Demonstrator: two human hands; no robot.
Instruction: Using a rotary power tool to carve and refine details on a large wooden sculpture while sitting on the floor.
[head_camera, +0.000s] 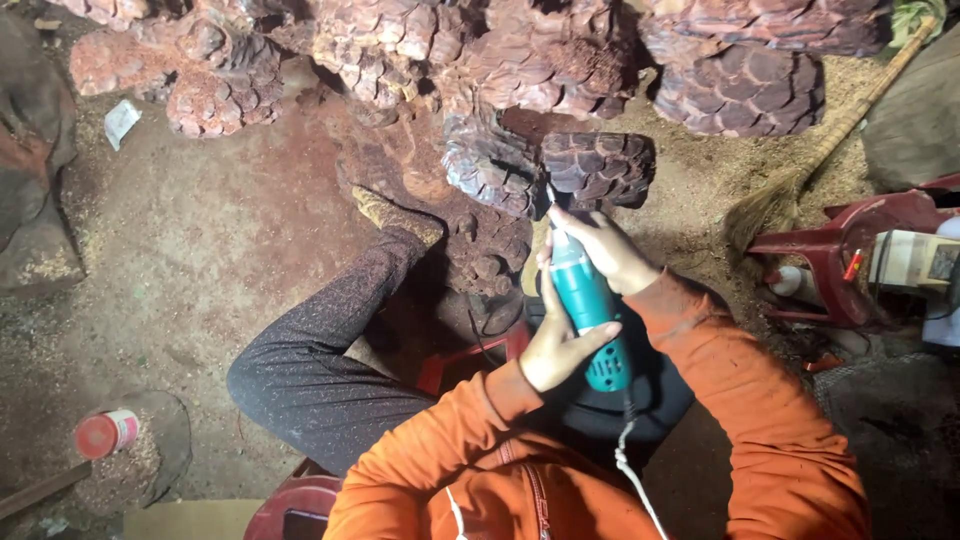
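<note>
2 hands (575, 300) clenched, orange-sleeved arms bent

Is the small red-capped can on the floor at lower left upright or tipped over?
Tipped over. The can lies on its side on the sawdust-strewn floor, its red cap facing left.

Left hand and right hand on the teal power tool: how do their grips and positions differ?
The left hand wraps the rear body of the teal power tool, near its white cord; the right hand grips the front end by the bit. The left hand lies nearer the person's chest, while the right hand sits up against the scaly carved wood. Both come from orange sleeves and close on the same tool.
</note>
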